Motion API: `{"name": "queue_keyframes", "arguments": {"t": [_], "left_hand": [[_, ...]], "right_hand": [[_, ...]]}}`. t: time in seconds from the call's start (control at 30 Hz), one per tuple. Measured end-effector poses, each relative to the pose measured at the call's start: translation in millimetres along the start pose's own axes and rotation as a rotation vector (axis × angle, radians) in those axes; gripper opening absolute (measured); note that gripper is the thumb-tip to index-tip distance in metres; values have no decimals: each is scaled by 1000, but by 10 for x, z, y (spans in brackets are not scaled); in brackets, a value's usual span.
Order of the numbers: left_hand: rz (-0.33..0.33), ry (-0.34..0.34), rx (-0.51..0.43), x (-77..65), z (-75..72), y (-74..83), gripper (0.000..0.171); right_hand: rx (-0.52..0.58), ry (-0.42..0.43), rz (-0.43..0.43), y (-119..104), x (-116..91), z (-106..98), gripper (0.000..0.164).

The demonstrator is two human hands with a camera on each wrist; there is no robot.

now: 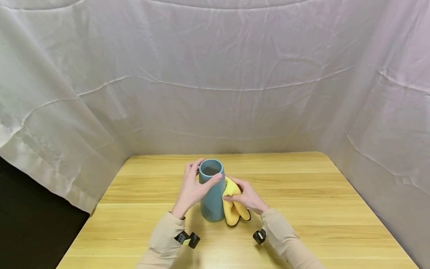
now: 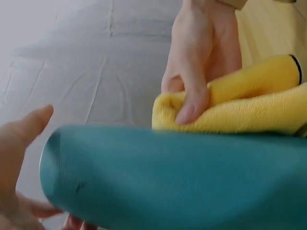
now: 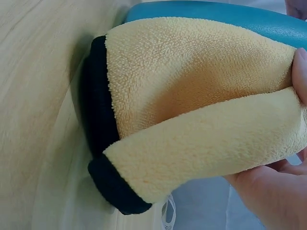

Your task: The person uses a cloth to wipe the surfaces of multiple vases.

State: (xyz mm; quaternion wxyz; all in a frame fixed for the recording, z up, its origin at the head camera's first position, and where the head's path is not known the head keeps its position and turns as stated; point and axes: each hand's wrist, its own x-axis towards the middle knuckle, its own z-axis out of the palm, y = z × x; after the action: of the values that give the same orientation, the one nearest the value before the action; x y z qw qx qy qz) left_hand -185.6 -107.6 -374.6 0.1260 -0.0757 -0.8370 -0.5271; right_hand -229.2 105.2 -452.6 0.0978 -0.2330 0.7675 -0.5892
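Note:
A tall blue-teal vase [image 1: 212, 201] stands upright on the table, its round opening upward. My left hand [image 1: 193, 188] holds it near the rim, with the thumb at the front and the fingers on the left side. In my right hand [image 1: 248, 196] is a folded yellow cloth [image 1: 230, 213] with black edging, pinched between thumb and fingers against the vase's right side. The left wrist view shows the cloth [image 2: 259, 108] lying along the vase wall [image 2: 168, 177]. Close up in the right wrist view, the cloth's fleecy folds [image 3: 192, 139] hang down beside the vase.
The light wood table [image 1: 302, 209] extends around the vase. Pale grey curtains [image 1: 218, 112] enclose its back and sides. A dark area [image 1: 30, 216] lies beyond the left edge. A thin white loop [image 3: 169, 211] shows below the cloth in the right wrist view.

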Motion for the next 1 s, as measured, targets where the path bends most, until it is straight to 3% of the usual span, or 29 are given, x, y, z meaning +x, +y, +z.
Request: {"name": "queue_keyframes", "arguments": {"t": [0.2,0.43,0.7,1.0], "left_hand": [[-19,101,51,-9,88,59,80],[5,143,24,1,95,30,73],[53,97,-61,35,39,-19,69],[43,1,-138,64,-32,-93,67]], "right_hand": [[7,-4,4,9,-8,6,76],[9,0,-10,11,-15,9,76],[26,4,-27,37,-20,12,76],[20,15,-45,58,-12,15,75]]}}
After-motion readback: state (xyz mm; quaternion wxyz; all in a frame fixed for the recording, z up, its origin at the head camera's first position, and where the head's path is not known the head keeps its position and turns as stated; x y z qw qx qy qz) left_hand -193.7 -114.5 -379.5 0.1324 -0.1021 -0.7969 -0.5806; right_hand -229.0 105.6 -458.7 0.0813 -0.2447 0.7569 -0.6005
